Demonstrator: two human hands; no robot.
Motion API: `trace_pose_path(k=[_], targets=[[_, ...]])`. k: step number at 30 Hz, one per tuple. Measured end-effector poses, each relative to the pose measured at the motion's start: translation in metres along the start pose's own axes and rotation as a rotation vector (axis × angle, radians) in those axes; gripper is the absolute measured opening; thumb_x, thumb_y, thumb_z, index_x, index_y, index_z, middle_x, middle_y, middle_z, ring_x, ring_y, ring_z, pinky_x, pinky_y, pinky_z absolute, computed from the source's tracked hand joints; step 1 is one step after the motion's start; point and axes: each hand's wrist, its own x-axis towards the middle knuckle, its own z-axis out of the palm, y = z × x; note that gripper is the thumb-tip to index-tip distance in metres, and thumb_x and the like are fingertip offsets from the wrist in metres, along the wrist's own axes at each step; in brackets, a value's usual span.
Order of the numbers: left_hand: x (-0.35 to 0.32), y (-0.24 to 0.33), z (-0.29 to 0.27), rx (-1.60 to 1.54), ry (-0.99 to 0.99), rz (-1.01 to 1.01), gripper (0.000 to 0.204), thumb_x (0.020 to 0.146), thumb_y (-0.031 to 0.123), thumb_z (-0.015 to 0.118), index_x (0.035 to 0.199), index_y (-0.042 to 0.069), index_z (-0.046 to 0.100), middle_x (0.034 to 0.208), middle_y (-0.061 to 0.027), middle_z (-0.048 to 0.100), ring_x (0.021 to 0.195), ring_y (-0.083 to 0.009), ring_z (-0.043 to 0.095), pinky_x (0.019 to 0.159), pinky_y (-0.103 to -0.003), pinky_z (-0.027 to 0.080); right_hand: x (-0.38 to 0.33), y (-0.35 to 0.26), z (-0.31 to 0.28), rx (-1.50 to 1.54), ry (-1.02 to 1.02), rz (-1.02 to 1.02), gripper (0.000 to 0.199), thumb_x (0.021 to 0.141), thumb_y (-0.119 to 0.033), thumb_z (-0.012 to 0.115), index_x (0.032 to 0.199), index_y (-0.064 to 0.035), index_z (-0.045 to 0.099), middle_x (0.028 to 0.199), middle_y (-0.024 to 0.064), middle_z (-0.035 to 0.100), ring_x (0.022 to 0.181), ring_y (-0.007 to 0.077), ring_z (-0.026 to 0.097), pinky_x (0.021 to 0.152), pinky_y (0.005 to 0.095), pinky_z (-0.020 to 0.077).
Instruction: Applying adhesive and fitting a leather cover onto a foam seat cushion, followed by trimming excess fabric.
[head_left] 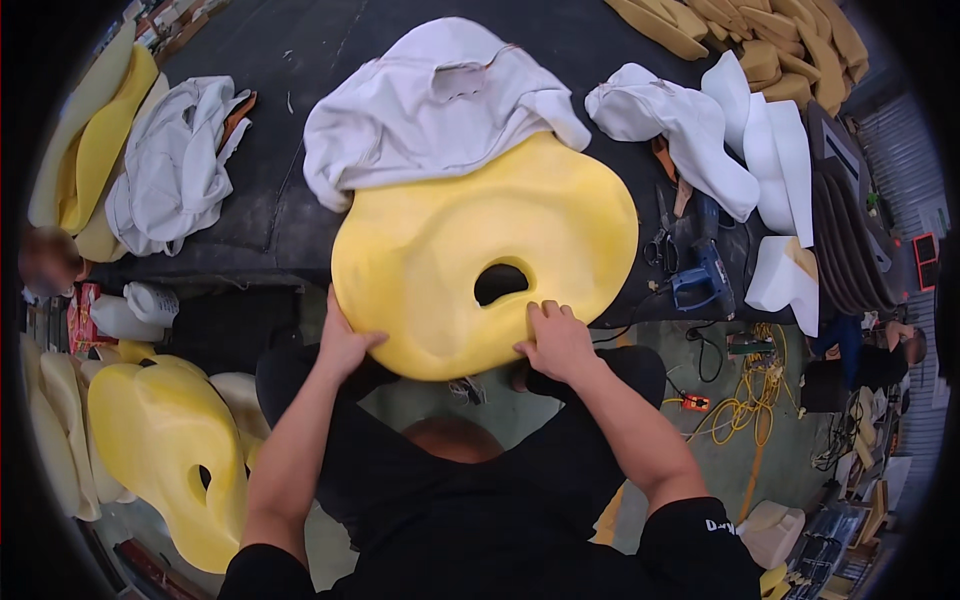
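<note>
A large yellow foam cushion (470, 235) with an oval hole near its lower middle lies over the near edge of a dark worktable (290, 60). A white fabric cover (430, 100) is draped over the cushion's far edge. My left hand (345, 340) grips the cushion's near left rim. Just below the hole, my right hand (555, 340) presses on the foam with its fingers curled over the near rim.
More white covers lie at the left (175, 160) and right (675, 125) of the table. Scissors (662, 240) and a blue power tool (705, 275) sit at the right. Yellow foam pieces (160, 440) stand at my lower left. Tan foam (760, 40) is piled far right; cables (745, 400) cross the floor.
</note>
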Motion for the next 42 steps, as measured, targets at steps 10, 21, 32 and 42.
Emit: trace_pose_path(k=[10, 21, 32, 42], targets=[[0.022, 0.025, 0.023, -0.219, 0.508, 0.35, 0.074, 0.096, -0.004, 0.071, 0.16, -0.012, 0.036, 0.164, -0.0254, 0.047, 0.149, -0.0281, 0.049, 0.124, -0.036, 0.037, 0.008, -0.018, 0.013, -0.069, 0.06, -0.084, 0.066, 0.084, -0.026, 0.08, 0.138, 0.0061, 0.059, 0.117, 0.026, 0.069, 0.098, 0.0434, 0.073, 0.087, 0.0509, 0.0603], [-0.046, 0.042, 0.031, -0.1, 0.307, 0.261, 0.055, 0.109, 0.03, 0.063, 0.15, -0.005, 0.055, 0.152, -0.0208, 0.06, 0.135, -0.0265, 0.062, 0.114, -0.038, 0.045, 0.004, -0.035, 0.005, 0.014, 0.169, -0.143, 0.07, 0.088, -0.031, 0.081, 0.147, -0.0042, 0.056, 0.147, 0.0208, 0.059, 0.133, 0.0386, 0.06, 0.105, 0.0497, 0.0545], [0.054, -0.057, 0.009, -0.56, 0.309, -0.118, 0.076, 0.109, 0.07, 0.043, 0.147, 0.008, 0.061, 0.14, -0.0052, 0.068, 0.124, -0.0202, 0.065, 0.105, -0.037, 0.051, 0.003, -0.022, 0.036, -0.022, 0.147, -0.178, 0.081, 0.081, -0.022, 0.088, 0.151, -0.0031, 0.052, 0.155, 0.0225, 0.053, 0.14, 0.0404, 0.053, 0.112, 0.0475, 0.052], [0.056, -0.064, 0.005, -0.629, 0.354, -0.208, 0.065, 0.113, 0.062, 0.04, 0.142, 0.008, 0.063, 0.136, -0.0057, 0.071, 0.122, -0.0212, 0.066, 0.105, -0.039, 0.051, 0.012, -0.027, 0.043, -0.079, 0.077, -0.142, 0.095, 0.079, -0.028, 0.091, 0.157, -0.0065, 0.042, 0.162, 0.0228, 0.043, 0.145, 0.0457, 0.047, 0.104, 0.0584, 0.0534]])
